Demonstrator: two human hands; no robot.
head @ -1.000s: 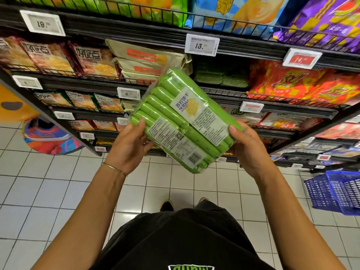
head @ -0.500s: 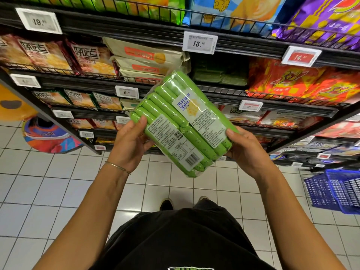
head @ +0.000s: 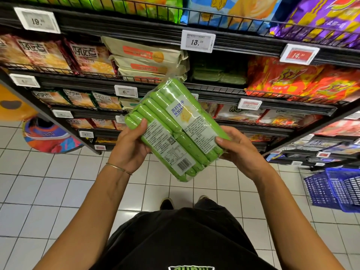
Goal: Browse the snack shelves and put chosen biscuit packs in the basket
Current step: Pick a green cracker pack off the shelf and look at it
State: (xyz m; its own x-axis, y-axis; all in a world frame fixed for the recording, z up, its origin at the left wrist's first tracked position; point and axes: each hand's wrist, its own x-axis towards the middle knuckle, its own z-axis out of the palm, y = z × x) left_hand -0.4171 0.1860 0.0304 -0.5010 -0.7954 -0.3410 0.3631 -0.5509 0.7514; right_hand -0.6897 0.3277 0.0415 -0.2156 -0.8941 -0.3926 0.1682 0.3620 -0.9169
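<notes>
- the green biscuit pack (head: 171, 121) is held up in front of the snack shelves (head: 214, 90), tilted, with its barcode end toward the person and its far end pointing up at the shelf.
- the left hand (head: 129, 147) grasps the pack's left edge, thumb pressed on the printed side beside the white label, fingers hidden behind.
- the right hand (head: 238, 148) grasps the pack's right edge the same way, thumb lying on top near the lower right corner.
- a thin bracelet (head: 117, 168) sits on the left wrist.
- the blue basket (head: 335, 190) stands on the white tiled floor (head: 39, 191) at the far right, well apart from the pack and both hands.
- behind the pack, beige packs (head: 148, 61) are stacked on a shelf just under a price tag reading 13.70 (head: 198, 41).
</notes>
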